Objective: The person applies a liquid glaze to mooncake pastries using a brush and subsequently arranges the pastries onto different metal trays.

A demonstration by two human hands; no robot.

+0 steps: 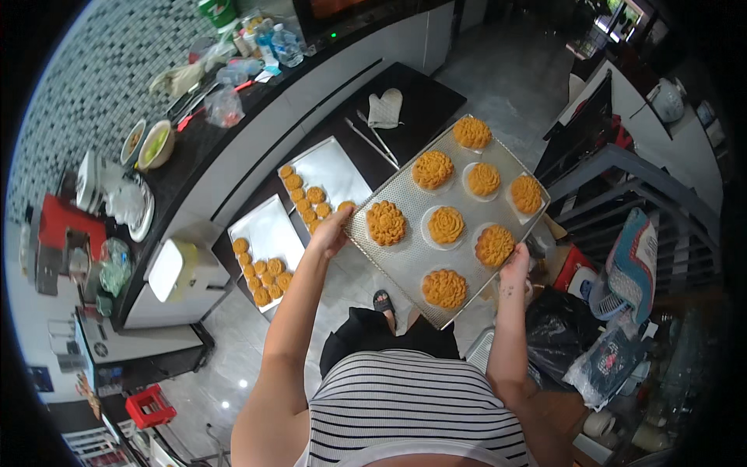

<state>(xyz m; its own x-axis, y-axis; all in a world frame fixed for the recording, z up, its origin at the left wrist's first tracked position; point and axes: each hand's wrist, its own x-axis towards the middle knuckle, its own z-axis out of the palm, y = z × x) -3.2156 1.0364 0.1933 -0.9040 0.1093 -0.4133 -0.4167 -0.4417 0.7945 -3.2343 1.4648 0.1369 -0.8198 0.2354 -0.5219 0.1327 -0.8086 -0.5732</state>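
Observation:
A perforated metal baking tray [402, 262] is held up in front of my body, tilted in the view. My left hand [334, 232] grips its left corner, and my right hand [515, 261] grips the right edge beside a mooncake [495, 245]. Several large golden mooncakes with flower patterns are spread over the tray, such as a rose-shaped one [446, 225] on a round white paper. Below and to the left, two solid metal trays [332, 160] [269, 219] with rows of small mooncakes [275, 267] rest on a dark low table [420, 87].
Metal tongs [373, 140] and a quilted oven mitt [385, 109] lie on the low table. A dark counter [192, 149] with bowls, bottles and bags runs along the left. On the right are a black plastic bag [554, 327] and a grey railing [636, 181]. A red stool [150, 407] stands lower left.

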